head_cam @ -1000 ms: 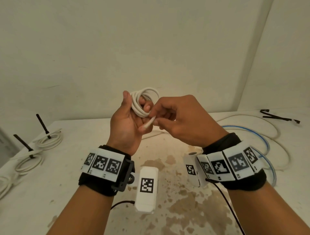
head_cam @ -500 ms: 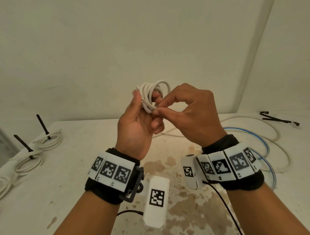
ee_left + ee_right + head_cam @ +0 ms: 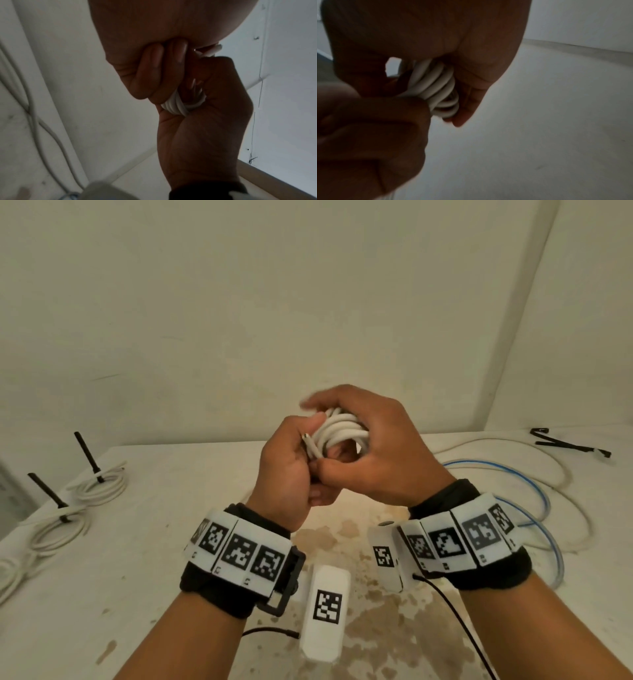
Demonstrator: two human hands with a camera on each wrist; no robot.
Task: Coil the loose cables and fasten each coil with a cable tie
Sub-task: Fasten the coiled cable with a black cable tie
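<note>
Fingers of the left hand are curled round a small white cable coil, held up above the table at the middle of the head view; a metal-tipped plug end pokes out by the left thumb. Right hand cups the same coil from the right and over the top, its fingers bent round the loops and its thumb pressing below them. From the right wrist camera the stacked turns sit packed between that palm and the left fingers. From the left wrist camera a few turns show wedged at the base of the left thumb.

Below the hands, the stained white table fills the lower frame. At the left edge lie tied white coils, each cinched with a black cable tie whose tail stands up. At the right, loose white cable and a blue cable sprawl in wide loops. Spare black cable ties lie in the far right corner, by the wall.
</note>
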